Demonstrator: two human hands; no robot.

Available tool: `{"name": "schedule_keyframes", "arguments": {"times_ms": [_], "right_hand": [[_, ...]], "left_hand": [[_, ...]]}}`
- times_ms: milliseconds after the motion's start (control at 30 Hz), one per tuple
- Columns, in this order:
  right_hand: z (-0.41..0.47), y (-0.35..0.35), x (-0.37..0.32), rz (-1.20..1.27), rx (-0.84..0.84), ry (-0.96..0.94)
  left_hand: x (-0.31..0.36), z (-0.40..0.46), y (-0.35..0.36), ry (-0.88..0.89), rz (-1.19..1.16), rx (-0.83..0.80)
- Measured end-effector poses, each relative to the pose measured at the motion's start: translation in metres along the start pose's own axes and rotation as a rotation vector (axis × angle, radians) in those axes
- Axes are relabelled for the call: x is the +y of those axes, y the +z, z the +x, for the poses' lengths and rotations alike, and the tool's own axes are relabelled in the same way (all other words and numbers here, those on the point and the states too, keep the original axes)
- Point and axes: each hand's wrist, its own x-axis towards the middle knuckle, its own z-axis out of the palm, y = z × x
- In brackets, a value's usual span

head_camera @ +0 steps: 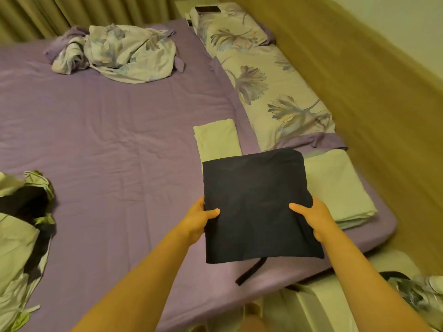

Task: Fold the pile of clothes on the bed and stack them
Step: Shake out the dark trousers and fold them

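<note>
Between the two hands, a folded dark garment (256, 202) is held above the near right part of the bed (115, 130). The left hand (200, 220) grips its left edge, with the thumb laid on top and the fingers hidden under the cloth. The right hand (311, 219) grips the right edge in the same way, thumb on top and fingers curled below. The garment is navy or nearly black, folded into a neat, roughly square packet with a rounded far corner, and its surface is smooth with only faint creases. A narrow dark strap (251, 271) hangs out from its near edge and reaches down towards the purple sheet.

Just beyond the right hand, partly hidden by the garment, a folded pale cloth (340, 188) is seen lying flat on the bed. Beyond the left hand, a second folded pale piece (215, 137) is laid, narrower and longer. Farther out past these, a floral pillow (271, 75) is placed along the right side of the bed. Well to the left of the left hand, at the picture's edge, a loose pile of clothes (21, 226) in pale and black colours is left unfolded. Far ahead, a crumpled floral cover (119, 51) is lying near the curtain (48, 13).
</note>
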Motion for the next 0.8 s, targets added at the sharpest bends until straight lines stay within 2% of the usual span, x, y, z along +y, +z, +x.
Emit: {"name": "schedule_keyframes", "arguments": {"times_ms": [200,467,800], "right_hand": [[0.016,-0.084,-0.039,-0.086,0.021,-0.027],[0.082,-0.188,-0.05,-0.153,0.069,-0.007],[0.175,-0.237,-0.007,-0.241,0.06,0.086]], "left_hand": [[0.025,0.006,0.08,-0.037,-0.005,-0.041],[0.048,0.045,0.2,-0.057,-0.022,-0.047],[0.029,0.109,0.268,-0.086,0.092,0.019]]}}
